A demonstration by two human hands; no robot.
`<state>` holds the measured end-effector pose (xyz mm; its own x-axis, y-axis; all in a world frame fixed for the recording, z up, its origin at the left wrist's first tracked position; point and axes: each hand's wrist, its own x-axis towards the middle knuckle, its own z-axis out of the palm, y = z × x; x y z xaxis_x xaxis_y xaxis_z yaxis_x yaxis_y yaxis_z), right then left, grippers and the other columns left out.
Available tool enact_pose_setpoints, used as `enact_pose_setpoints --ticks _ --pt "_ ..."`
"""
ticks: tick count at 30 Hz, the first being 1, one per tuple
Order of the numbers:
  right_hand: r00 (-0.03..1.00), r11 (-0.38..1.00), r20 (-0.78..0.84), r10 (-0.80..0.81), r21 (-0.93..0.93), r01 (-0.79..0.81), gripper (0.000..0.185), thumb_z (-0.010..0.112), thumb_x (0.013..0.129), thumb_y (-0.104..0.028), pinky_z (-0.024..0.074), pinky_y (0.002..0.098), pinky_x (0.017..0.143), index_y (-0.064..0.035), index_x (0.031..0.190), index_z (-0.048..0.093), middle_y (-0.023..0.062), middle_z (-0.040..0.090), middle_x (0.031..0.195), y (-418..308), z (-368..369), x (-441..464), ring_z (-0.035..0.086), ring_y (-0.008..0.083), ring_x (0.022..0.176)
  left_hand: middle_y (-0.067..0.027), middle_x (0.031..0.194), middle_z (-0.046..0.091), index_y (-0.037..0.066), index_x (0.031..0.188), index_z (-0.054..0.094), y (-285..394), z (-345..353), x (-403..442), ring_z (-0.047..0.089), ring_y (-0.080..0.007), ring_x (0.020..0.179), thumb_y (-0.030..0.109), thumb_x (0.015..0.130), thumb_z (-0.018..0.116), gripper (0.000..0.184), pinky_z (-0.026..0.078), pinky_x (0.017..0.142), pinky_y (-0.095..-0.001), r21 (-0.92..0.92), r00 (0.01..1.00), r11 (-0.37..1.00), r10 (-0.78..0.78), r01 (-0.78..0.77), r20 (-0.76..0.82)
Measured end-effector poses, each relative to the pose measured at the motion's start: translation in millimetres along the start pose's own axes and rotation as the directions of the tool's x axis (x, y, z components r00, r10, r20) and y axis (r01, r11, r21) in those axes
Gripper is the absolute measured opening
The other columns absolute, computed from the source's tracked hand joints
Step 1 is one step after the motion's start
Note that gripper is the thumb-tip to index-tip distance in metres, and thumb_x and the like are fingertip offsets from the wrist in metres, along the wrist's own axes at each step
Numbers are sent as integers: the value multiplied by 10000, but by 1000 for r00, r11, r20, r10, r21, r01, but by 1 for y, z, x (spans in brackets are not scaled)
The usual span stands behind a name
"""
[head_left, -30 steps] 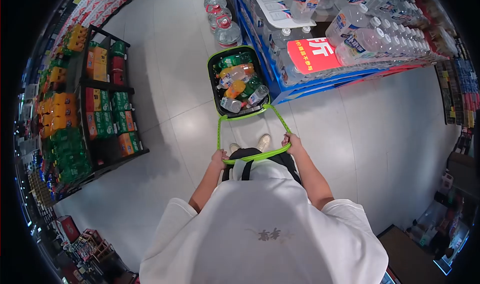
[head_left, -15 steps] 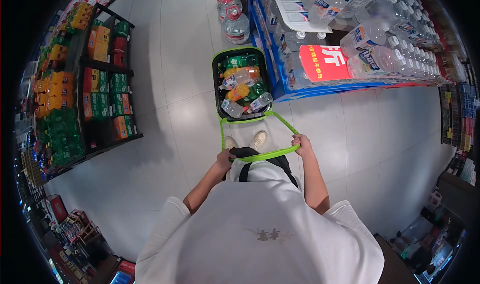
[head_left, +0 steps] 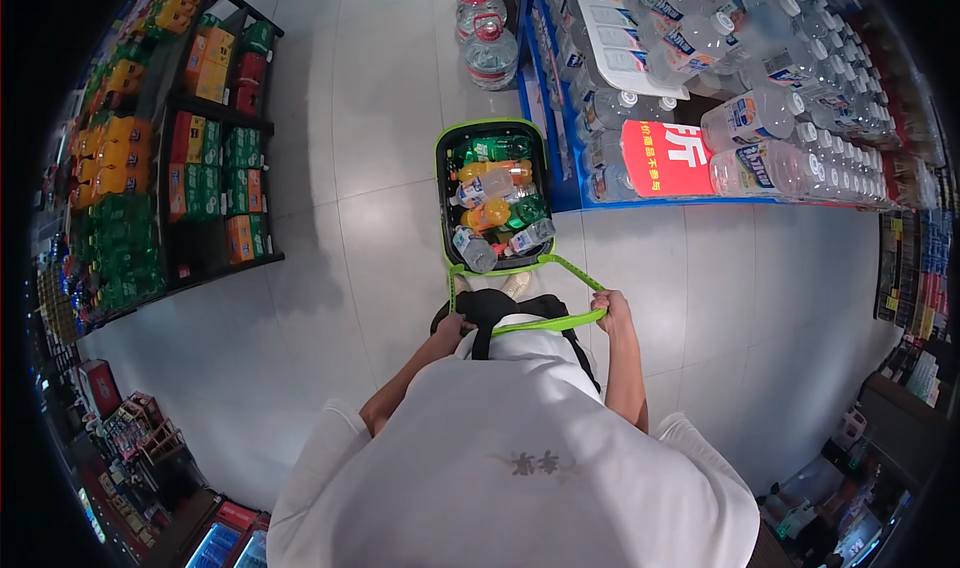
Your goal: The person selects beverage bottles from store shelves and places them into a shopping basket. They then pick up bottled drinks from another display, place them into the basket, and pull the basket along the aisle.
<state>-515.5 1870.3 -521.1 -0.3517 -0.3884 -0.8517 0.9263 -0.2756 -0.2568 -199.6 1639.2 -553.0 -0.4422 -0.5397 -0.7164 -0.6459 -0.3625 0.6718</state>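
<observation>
A black shopping basket with a green rim [head_left: 441, 183] is on the floor in front of my feet. Its long green handle [head_left: 555, 322] reaches back to my waist. My left hand [head_left: 455, 329] is closed around the left end of the handle's grip, and my right hand [head_left: 613, 311] is wrapped round the right end. Inside the basket lie several drink bottles: a green bottle [head_left: 497, 148], an orange bottle [head_left: 485, 214] and a clear bottle [head_left: 474, 249], among others. The basket's rear edge hides most of my shoes.
To the right stands a blue-edged display [head_left: 680, 202] stacked with water bottles, carrying a red sign [head_left: 666, 159]. Large water jugs [head_left: 491, 56] stand on the floor beside it. On the left, a black shelf [head_left: 215, 243] holds soda packs and bottles. Tiled floor [head_left: 390, 218] lies between.
The basket sits closer to my body and now covers more of my shoes. In the view, the display and shelf have shifted slightly down or sideways. Both hands still grip the handle.
</observation>
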Motion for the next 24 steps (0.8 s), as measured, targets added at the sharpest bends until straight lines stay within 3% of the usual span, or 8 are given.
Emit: enact_pose_setpoints --ticks 2,8,11,16,18,19,21,24 --pt "1000 1000 -12 3 -4 -3 64 433 849 47 279 180 353 33 788 423 -18 342 587 -5 8 1 295 43 414 -161 822 683 -59 944 629 50 16 -26 626 -277 783 192 963 467 300 514 785 -391 -449 908 830 -409 331 -87" --pt "999 999 -22 -34 -25 33 35 424 835 64 281 169 359 57 802 435 -11 349 603 -13 20 -4 292 46 418 -176 836 683 -35 866 658 19 10 -7 623 -300 757 201 964 452 329 516 786 -406 -258 964 934 -263 247 -32" --pt "998 998 -34 -53 -25 52 36 415 833 69 297 165 369 56 806 434 -6 360 614 -20 13 -15 299 44 426 -186 816 666 -30 851 655 39 14 -32 616 -310 759 192 965 443 328 512 793 -416 -346 957 896 -290 278 17" --pt "999 1000 -43 -21 -10 21 86 402 851 57 302 167 371 7 782 413 -4 376 634 -22 20 6 301 36 438 -166 800 650 -75 987 568 60 12 -28 616 -293 774 182 958 463 279 523 767 -443 -225 995 970 -87 97 52" --pt "1000 999 -11 -9 38 9 108 395 856 49 306 170 371 -16 770 396 -4 375 635 -28 14 12 303 39 438 -150 775 635 -51 968 551 39 5 -23 602 -297 742 152 955 452 226 519 743 -448 169 940 931 297 -325 168" --pt "1000 998 2 22 57 -22 116 395 851 39 327 187 375 -39 768 374 -4 368 628 -29 16 16 309 50 435 -139 759 624 -30 940 543 32 1 -21 589 -298 707 127 953 445 186 516 723 -445 345 855 784 452 -517 254" --pt "1000 998 3 -8 55 8 107 399 847 31 335 198 380 -41 771 377 -3 363 621 -27 27 18 312 56 434 -116 716 574 -4 924 505 42 -4 -20 538 -257 620 91 937 440 116 502 646 -398 240 816 781 535 -577 218" --pt "999 998 1 -37 -41 37 82 419 839 12 337 216 386 -28 769 406 17 371 612 -17 60 22 338 83 431 -49 634 409 64 889 396 41 -20 7 395 -158 481 35 905 414 38 413 482 -295 -290 902 860 430 -420 -30"
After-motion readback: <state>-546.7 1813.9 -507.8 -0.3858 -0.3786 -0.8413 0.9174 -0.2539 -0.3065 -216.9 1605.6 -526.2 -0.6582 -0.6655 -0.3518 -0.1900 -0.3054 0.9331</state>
